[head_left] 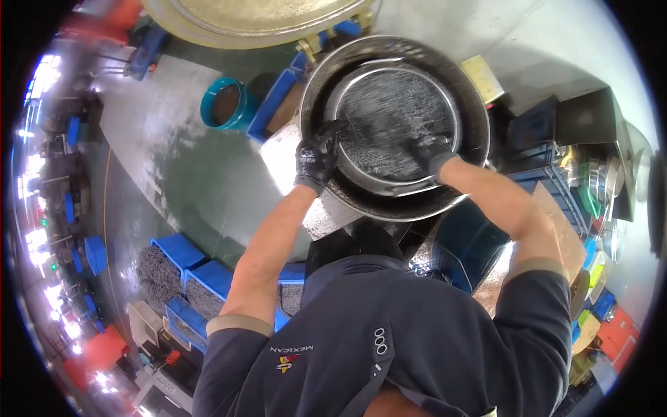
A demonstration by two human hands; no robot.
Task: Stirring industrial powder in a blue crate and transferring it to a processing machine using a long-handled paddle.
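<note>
A wide, dark metal basin stands in front of me, with a smaller round metal pan nested inside. Many small dark, glinting pieces, too fine and blurred to name, cover the pan's bottom. My left hand, in a black glove, is at the left side, its fingers bent over the rims; which rim they grip is hard to make out. My right hand, also gloved in black, reaches over the pan's lower right edge onto the pieces. Motion smears its fingers.
A large yellowish round machine part overhangs the far side. Left of the basin are a blue bin and a teal bucket. Blue crates with dark scrap stand lower left. Stacked crates and a yellow block lie right.
</note>
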